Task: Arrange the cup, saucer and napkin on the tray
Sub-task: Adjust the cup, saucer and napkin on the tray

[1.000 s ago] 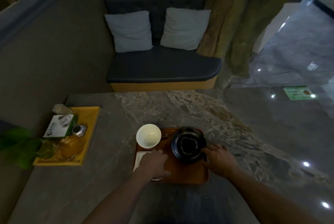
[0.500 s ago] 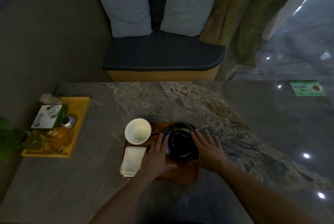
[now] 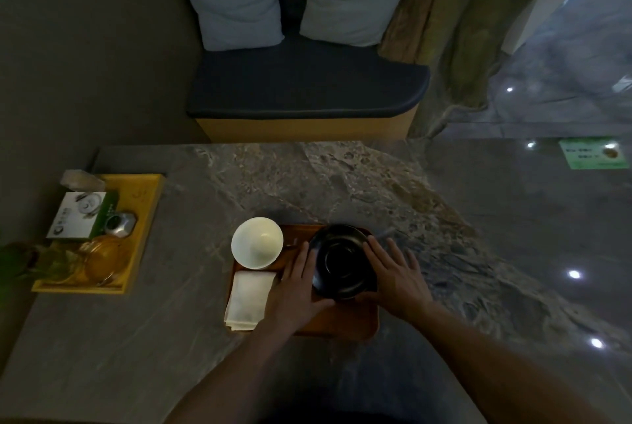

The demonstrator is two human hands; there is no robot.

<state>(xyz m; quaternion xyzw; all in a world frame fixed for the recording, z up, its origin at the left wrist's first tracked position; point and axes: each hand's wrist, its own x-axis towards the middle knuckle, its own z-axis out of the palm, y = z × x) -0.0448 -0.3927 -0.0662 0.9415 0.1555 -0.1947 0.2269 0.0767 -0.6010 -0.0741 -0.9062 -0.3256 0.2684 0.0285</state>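
On the one tray (image 3: 342, 324): one cup (image 3: 257, 242), one napkin (image 3: 247, 300), one saucer (image 3: 343, 261) flanked by left hand (image 3: 297, 290) and right hand (image 3: 398, 278), fingers spread.

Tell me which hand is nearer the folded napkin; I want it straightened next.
Left. The left hand lies on the tray right beside the napkin, against its right edge. The right hand is beyond the black saucer, on its far side.

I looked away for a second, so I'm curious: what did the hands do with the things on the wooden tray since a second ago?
The left hand left the napkin and moved right to the black saucer. The right hand slid up along the saucer's right edge, so both hands now flank it, fingers spread. The white cup, napkin and tray kept their places.
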